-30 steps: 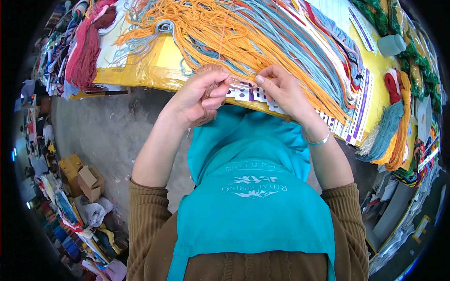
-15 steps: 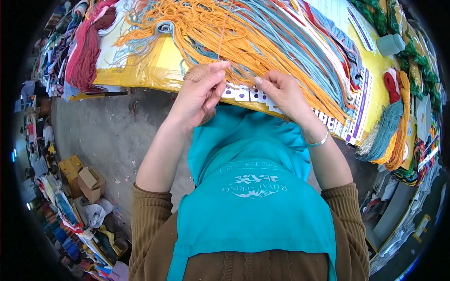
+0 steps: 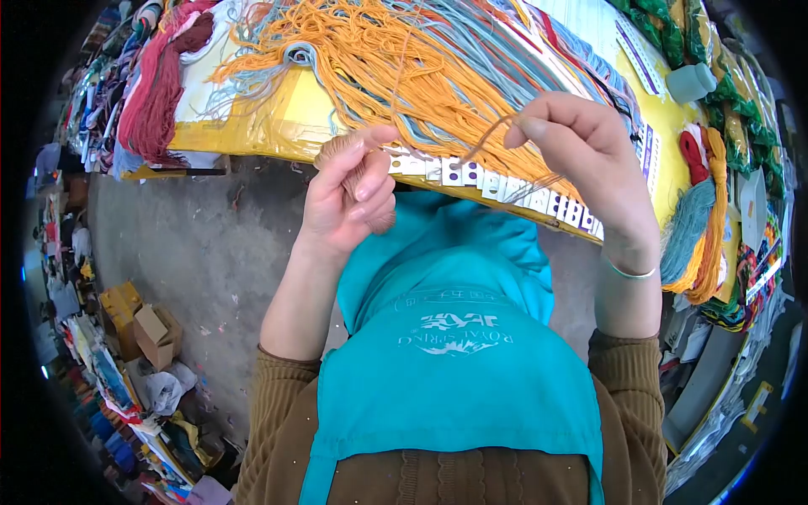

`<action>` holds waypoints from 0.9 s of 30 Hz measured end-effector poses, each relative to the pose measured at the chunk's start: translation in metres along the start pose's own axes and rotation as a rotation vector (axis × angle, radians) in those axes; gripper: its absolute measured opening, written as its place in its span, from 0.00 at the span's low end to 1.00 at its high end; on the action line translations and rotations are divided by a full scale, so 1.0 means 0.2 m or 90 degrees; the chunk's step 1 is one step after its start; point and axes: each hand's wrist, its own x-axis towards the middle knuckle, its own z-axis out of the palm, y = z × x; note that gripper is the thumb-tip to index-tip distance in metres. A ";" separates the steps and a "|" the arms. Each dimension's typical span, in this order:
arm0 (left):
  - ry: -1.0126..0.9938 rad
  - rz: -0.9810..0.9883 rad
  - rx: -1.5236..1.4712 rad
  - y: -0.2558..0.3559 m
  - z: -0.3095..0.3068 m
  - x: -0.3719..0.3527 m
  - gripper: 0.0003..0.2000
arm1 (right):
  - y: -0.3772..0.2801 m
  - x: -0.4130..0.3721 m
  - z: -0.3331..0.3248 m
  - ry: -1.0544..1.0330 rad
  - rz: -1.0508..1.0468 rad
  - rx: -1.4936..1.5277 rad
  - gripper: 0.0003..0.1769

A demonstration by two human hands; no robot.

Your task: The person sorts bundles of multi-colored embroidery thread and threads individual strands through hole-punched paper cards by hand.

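Note:
My left hand [image 3: 349, 189] is closed around a wound tan-brown thread bundle [image 3: 384, 219], which shows above and below the fingers. Its index finger points to the right, near a thin strand running up over the table. Pinched between thumb and fingertips, brown thread strands [image 3: 484, 143] hang in a loop from my right hand [image 3: 585, 151], some trailing below it. Under and behind both hands, a thick spread of orange threads [image 3: 362, 63] lies beside blue-grey threads [image 3: 513, 63]. White cards with punched holes and purple marks [image 3: 459, 174] line the table's front edge.
Red and maroon thread hanks [image 3: 156, 93] hang at the table's left. A pale green cup [image 3: 691, 82] stands at the right, near green packets and hanging teal and orange skeins [image 3: 692, 223]. Cardboard boxes [image 3: 156, 332] sit on the floor at the lower left.
My right hand has moved right and up, drawing the brown strands away from my left hand. My left hand has shifted slightly left, still holding the bundle.

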 end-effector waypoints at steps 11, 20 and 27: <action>0.125 0.029 0.177 -0.03 0.01 -0.03 0.17 | -0.29 -0.14 -0.14 -0.055 -0.267 0.065 0.13; 0.168 -0.094 0.269 -0.16 0.09 0.05 0.22 | -0.44 -0.08 -0.06 -0.201 -0.310 0.060 0.15; 0.056 -0.071 -0.045 -0.14 0.03 0.01 0.25 | -0.35 -0.07 0.01 -0.066 -0.276 0.063 0.13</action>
